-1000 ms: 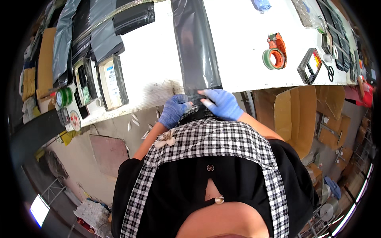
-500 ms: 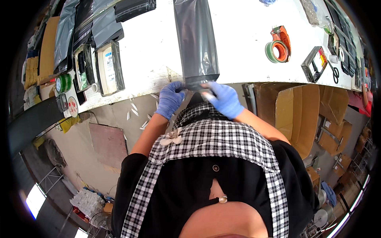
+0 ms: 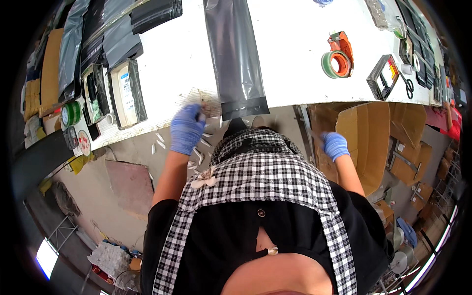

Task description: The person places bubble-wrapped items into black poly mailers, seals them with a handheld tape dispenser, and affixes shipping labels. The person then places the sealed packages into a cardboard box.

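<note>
A long grey plastic mailing bag [image 3: 236,54] lies on the white table, its dark near end hanging slightly over the edge. My left hand [image 3: 188,130], in a blue glove, is just left of that end, apart from it. Its fingers are curled in, and whatever they may hold is hidden. Well to the right, past the table edge, my right hand [image 3: 336,146] is above the side of an open cardboard box [image 3: 366,142]. That hand is also gloved, and its fingers are smeared by motion. Neither hand touches the bag.
On the table to the right sit an orange tape dispenser [image 3: 339,56], a black-edged frame [image 3: 382,77] and scissors [image 3: 407,86]. Stacked bags [image 3: 118,44], open boxes [image 3: 129,93] and green tape rolls [image 3: 71,113] stand left. White strips [image 3: 198,155] litter the floor.
Both hands have let go of the bag's near end. My left hand has moved left, and my right hand has swung out right and down toward the cardboard box.
</note>
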`<action>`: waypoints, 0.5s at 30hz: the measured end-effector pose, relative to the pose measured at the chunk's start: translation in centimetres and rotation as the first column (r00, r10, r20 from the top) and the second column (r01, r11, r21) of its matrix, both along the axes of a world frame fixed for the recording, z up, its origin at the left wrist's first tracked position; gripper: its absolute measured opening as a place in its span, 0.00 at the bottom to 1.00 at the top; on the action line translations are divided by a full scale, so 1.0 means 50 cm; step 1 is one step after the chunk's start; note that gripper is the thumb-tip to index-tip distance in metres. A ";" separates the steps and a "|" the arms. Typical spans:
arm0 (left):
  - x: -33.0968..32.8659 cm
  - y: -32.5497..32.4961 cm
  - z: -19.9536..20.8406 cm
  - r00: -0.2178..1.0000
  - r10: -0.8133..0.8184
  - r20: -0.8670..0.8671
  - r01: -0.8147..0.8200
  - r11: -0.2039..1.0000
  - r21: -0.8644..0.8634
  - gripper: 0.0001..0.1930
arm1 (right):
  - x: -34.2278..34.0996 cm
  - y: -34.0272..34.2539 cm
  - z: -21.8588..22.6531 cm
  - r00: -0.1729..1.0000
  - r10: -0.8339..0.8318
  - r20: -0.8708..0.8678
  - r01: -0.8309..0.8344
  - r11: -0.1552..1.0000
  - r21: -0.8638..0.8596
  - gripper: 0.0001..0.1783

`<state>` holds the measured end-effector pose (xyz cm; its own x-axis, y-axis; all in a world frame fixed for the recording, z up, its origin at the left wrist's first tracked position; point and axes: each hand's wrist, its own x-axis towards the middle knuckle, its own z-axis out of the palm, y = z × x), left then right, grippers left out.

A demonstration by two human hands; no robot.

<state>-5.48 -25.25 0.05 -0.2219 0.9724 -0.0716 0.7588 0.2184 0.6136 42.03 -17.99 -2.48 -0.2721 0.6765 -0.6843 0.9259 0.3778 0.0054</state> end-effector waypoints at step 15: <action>0.035 0.166 -0.041 0.850 -0.408 0.333 0.247 0.867 0.432 0.08 | -0.420 0.225 0.027 0.114 0.603 -0.789 -0.027 0.796 0.604 0.05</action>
